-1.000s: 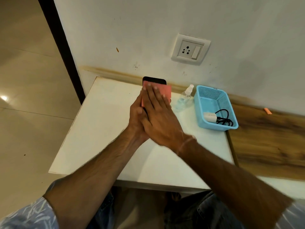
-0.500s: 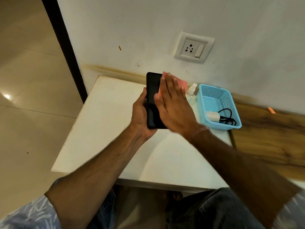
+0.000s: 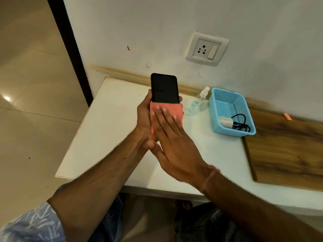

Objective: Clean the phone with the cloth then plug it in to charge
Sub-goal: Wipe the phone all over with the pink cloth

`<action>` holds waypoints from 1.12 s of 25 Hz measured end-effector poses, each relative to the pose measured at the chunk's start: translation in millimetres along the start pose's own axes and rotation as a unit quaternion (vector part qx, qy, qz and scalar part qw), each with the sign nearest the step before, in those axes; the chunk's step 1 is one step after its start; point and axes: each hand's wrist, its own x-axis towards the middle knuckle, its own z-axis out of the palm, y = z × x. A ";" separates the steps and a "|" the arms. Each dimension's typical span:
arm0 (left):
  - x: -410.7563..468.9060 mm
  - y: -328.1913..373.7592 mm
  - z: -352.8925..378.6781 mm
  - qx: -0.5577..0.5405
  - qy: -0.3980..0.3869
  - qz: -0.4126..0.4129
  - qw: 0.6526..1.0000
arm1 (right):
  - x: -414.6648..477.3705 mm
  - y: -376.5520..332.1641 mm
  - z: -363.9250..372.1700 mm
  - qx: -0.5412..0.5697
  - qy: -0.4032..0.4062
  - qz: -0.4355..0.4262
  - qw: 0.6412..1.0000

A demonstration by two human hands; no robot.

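Black phone [image 3: 164, 88]: upright above the desk [image 3: 104, 133], left of the basket [image 3: 232, 112].
Left hand [image 3: 144, 116]: wrapped around the phone from behind, fingers at both edges.
Cloth [image 3: 166, 110]: pink, covering the phone's lower half.
Right hand [image 3: 173, 142]: flat, fingers spread, pressing the cloth against the phone.
Basket: blue, holds charger [image 3: 225, 122] and cable [image 3: 242, 125].
Bottle [image 3: 199, 102]: just left of the basket.
Socket [image 3: 207, 48]: on the wall above the basket.

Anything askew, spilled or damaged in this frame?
Nothing spilled or broken. The spray bottle stands upright beside the basket, which holds the charger. Only oddities: a brownish stain along the wall behind the table, and a small orange mark higher up.
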 end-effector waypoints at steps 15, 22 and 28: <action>6.3 -23.5 0.6 -0.020 0.035 0.075 0.996 | 93.3 40.3 -28.9 0.051 0.015 0.133 0.990; 5.6 -7.1 -6.4 0.019 0.018 0.012 1.000 | -5.3 14.9 -2.4 0.024 0.013 -0.026 0.999; 7.6 -10.6 -1.3 -0.016 0.046 0.041 0.998 | -26.1 33.6 -6.6 0.022 0.116 -0.054 0.992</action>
